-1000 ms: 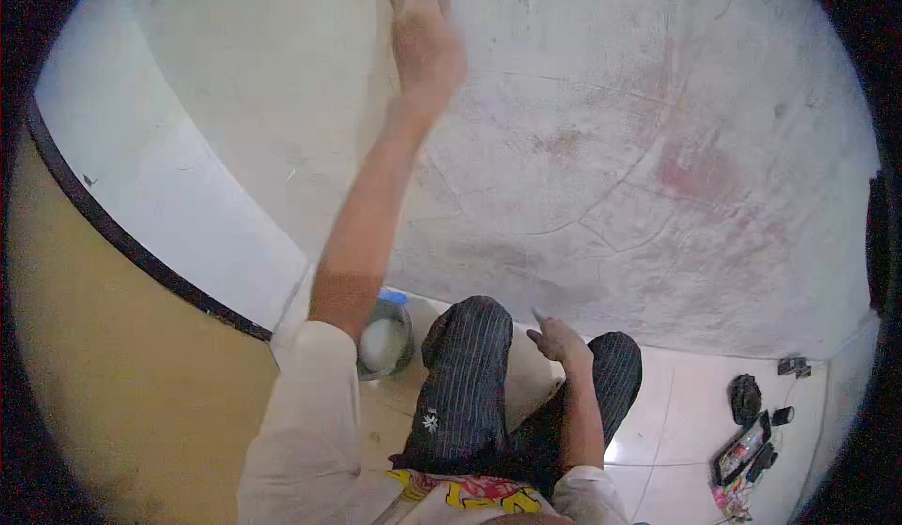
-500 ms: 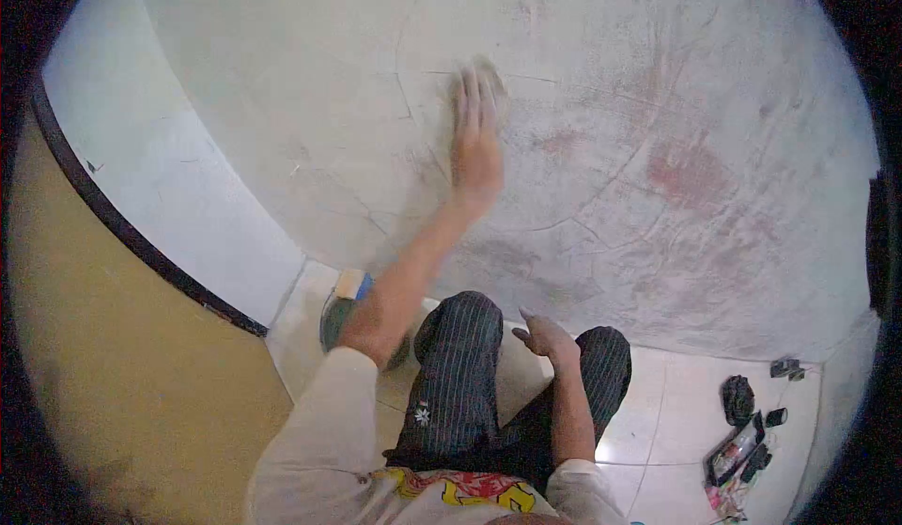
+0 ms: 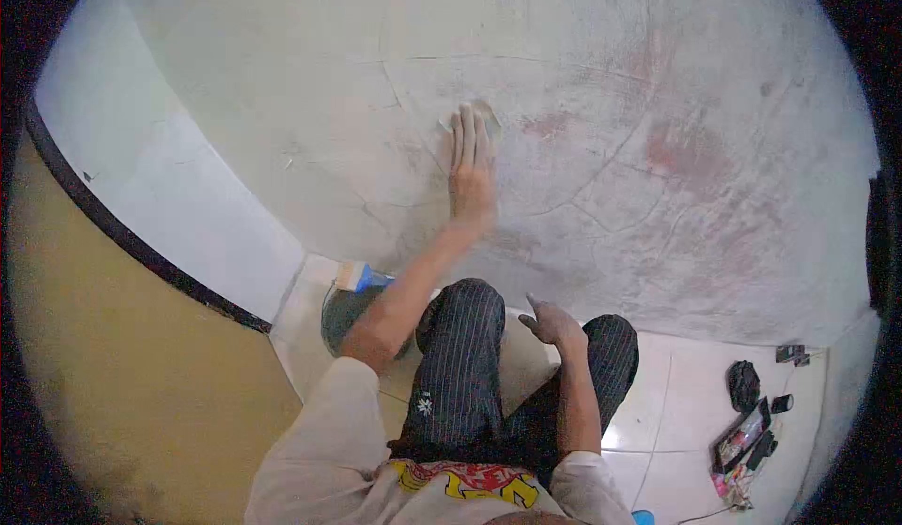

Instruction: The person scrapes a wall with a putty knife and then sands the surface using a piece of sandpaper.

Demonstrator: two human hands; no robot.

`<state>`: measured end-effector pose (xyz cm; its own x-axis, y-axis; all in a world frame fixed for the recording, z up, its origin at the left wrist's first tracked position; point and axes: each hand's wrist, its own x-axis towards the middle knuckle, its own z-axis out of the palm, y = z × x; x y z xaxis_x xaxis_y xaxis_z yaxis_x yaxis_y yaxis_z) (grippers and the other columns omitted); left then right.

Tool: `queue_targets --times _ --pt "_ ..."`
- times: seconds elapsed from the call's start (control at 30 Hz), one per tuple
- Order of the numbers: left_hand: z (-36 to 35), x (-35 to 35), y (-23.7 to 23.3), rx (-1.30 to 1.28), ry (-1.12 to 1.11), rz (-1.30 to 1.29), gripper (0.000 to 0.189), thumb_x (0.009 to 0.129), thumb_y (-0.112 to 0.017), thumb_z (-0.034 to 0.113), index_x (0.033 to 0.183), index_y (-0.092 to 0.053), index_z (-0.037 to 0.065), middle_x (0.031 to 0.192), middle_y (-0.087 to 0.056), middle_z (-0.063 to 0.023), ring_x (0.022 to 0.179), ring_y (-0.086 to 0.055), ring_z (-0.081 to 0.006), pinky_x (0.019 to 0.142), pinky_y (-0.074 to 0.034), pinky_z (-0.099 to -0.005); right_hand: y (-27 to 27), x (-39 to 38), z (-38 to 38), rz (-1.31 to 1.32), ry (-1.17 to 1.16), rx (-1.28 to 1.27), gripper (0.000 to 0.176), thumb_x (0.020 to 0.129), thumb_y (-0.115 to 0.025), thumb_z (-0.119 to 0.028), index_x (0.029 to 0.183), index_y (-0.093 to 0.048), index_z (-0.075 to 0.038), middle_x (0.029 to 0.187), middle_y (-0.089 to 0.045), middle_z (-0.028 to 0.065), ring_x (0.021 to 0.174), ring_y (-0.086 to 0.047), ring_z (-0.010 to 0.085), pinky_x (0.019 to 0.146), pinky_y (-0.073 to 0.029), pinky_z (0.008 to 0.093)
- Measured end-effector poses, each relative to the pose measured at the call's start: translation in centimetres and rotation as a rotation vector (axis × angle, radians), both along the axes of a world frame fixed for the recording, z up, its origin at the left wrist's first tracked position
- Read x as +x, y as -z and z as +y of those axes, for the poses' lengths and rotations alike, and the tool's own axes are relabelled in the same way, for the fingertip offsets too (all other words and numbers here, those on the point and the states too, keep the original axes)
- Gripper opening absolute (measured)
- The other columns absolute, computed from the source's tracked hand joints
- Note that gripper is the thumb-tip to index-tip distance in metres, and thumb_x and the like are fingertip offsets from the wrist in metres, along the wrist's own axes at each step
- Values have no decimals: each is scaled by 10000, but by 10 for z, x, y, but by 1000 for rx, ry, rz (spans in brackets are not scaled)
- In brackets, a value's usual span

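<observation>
My left hand [image 3: 472, 154] lies flat on the cracked, pale grey wall [image 3: 583, 84]. Its fingers are stretched upward over a small tan sheet [image 3: 488, 116] that looks like sandpaper; only the sheet's edges show around them. My right hand [image 3: 554, 324], grey with dust, hovers beside my right knee with a finger and the thumb apart and nothing visible in it. Reddish patches and dark smears mark the wall to the right of my left hand.
A wide paintbrush [image 3: 354, 277] with a blue part rests across a dark round bucket [image 3: 340, 316], partly behind my left arm. On the white tiles [image 3: 648, 412] at right sit a black bundle [image 3: 743, 386] and an open case [image 3: 742, 436] with small items. A dark-edged tan surface [image 3: 132, 337] runs along the left.
My left hand has slid down the wall with the sheet under it. My right hand stays near the knee. The view has shifted slightly, showing more of the paintbrush.
</observation>
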<state>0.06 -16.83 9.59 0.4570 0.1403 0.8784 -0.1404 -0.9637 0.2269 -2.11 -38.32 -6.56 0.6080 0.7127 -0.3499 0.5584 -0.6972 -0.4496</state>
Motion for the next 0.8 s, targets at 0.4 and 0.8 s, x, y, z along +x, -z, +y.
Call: queue_targets --times 0.4,0.8 --pt "32 16 -151 157 -104 -200 579 954 -413 74 1477 -177 -7 1545 -149 -196 1426 -129 -381 1169 -166 -434 1 11 1 -7 41 -22 639 947 -490 -421 1441 -311 -58 1260 -536 269 1181 -508 414 987 -415 480" --pt "18 18 -69 100 -82 -147 711 767 -417 -160 1446 -233 -53 1541 -146 -212 1413 -143 -419 1165 -215 -436 2 7 3 -38 -19 26 643 961 -466 -417 1433 -304 -12 1299 -508 265 1214 -485 407 1019 -397 467"
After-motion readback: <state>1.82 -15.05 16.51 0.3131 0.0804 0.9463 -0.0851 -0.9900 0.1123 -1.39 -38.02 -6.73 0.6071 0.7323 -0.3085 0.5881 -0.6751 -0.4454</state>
